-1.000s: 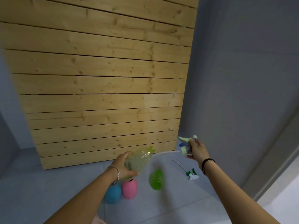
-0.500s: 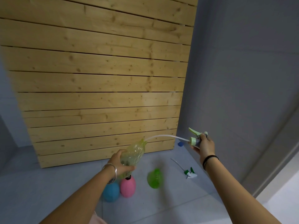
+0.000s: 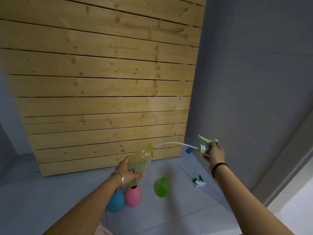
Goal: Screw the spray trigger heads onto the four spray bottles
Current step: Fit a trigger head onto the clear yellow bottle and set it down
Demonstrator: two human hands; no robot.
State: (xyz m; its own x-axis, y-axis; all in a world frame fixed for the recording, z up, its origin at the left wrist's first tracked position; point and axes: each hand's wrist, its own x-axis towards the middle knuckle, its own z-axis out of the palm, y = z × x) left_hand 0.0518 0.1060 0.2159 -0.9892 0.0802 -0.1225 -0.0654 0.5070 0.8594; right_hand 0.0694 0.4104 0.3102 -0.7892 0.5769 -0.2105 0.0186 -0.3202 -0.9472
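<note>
The left hand grips the clear yellow-green bottle, held above the floor with its neck tilted far-right. The right hand clasps the light-green trigger head, and its dip tube reaches the mouth. Feed the tube fully in, seat the collar squarely, then rotate.

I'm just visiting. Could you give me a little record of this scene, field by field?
Left hand: grips the clear yellowish bottle, tilted
Right hand: holds a pale green trigger head
Tube: runs from that head to the bottle's mouth; head not yet screwed on
Floor: blue bottle, pink bottle, green bottle; a green-and-white trigger head lies apart
Backdrop: wooden plank panel
</note>
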